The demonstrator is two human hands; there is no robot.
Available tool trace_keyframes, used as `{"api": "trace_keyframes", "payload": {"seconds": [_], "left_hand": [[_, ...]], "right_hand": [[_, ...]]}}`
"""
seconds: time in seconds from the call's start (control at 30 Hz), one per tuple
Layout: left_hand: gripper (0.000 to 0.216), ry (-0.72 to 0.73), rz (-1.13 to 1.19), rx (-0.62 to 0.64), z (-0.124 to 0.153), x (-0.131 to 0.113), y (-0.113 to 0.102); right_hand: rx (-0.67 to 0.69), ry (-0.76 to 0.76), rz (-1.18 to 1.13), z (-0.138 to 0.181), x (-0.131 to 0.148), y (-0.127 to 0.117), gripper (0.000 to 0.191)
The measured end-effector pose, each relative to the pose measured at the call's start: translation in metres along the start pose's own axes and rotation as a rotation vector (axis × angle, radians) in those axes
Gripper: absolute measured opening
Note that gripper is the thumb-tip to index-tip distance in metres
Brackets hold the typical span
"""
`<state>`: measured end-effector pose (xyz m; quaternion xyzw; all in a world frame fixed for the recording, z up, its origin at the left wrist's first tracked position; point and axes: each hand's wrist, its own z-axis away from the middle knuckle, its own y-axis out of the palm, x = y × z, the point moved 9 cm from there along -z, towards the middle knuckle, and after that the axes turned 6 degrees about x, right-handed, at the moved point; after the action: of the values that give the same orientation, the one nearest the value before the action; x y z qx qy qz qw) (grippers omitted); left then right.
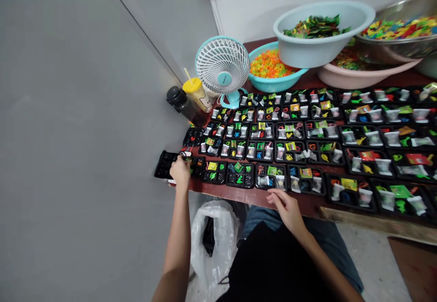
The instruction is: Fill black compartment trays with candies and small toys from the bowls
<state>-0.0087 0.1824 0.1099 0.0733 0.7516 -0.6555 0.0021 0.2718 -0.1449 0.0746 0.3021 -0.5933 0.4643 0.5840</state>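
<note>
At the left end of the table, my left hand (180,171) reaches over a black compartment tray (165,164) and the tray beside it. Its fingers are closed, and what they hold is hidden; a small white piece (185,153) shows just beyond them. My right hand (289,208) rests at the table's front edge, fingers loosely stretched and nothing seen in them. Just beyond it stands a black tray (271,176) with white packets and small coloured toys. Further left, a tray (240,174) holds green pieces and a green packet.
Rows of filled trays (362,155) cover the table (246,194). Behind stand a fan (223,67), a dark bottle (186,104), a yellow-lidded cup (198,93) and stacked basins (307,54) of small pieces. A plastic-lined bin (218,215) is below; a grey wall (85,133) borders the left.
</note>
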Motion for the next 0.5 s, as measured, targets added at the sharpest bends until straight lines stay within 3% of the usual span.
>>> {"api": "trace_keyframes", "payload": {"seconds": [0.2, 0.3, 0.5], "left_hand": [[0.038, 0.072, 0.196, -0.15, 0.029, 0.004, -0.002], [0.049, 0.066, 0.268, -0.23, 0.052, 0.005, 0.005], [0.056, 0.099, 0.378, -0.099, 0.067, 0.01, 0.041]], "right_hand": [[-0.008, -0.006, -0.012, -0.005, -0.001, 0.0, 0.032], [-0.008, -0.006, -0.012, -0.007, 0.0, -0.001, 0.031], [-0.019, -0.009, 0.007, -0.006, 0.002, -0.013, 0.029]]}}
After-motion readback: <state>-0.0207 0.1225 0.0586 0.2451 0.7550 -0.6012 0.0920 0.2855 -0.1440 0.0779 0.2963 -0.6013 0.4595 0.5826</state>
